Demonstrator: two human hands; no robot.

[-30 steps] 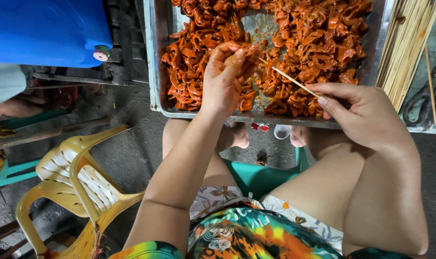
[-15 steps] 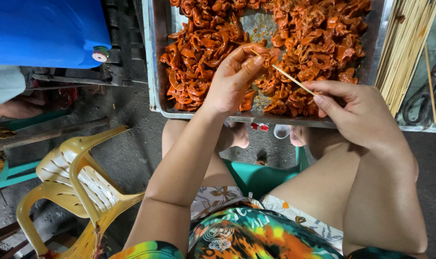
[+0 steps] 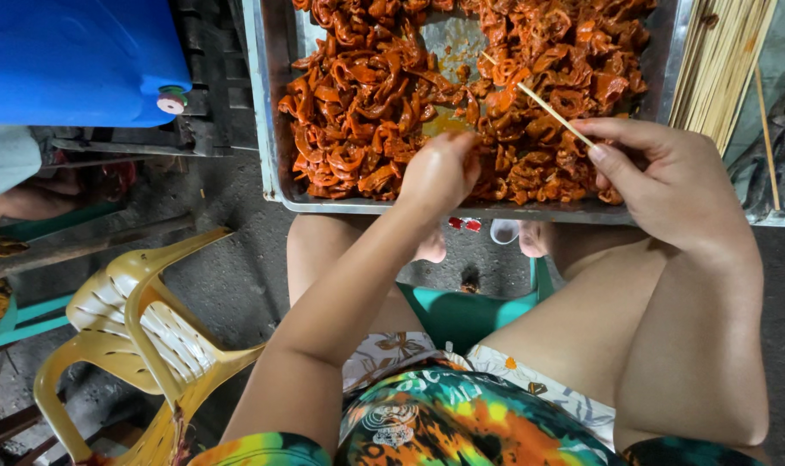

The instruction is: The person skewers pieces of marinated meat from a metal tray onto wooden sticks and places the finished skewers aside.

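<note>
A metal tray [image 3: 270,155] in front of me is heaped with orange-red marinated meat pieces [image 3: 367,95]. My left hand [image 3: 440,173] reaches into the near middle of the tray, its fingers curled down on the meat; whether it grips a piece cannot be told. My right hand [image 3: 668,177] hovers at the tray's near right corner and pinches a thin bamboo skewer [image 3: 552,112], whose tip points up-left over the meat.
A bundle of bamboo skewers [image 3: 720,60] lies right of the tray. A blue plastic container [image 3: 73,60] stands at top left. A yellow plastic chair [image 3: 142,336] is at lower left. I sit on a green seat [image 3: 461,315] above a concrete floor.
My left hand has dropped from over the meat pile toward the tray's near edge. The right hand and skewer have barely shifted.
</note>
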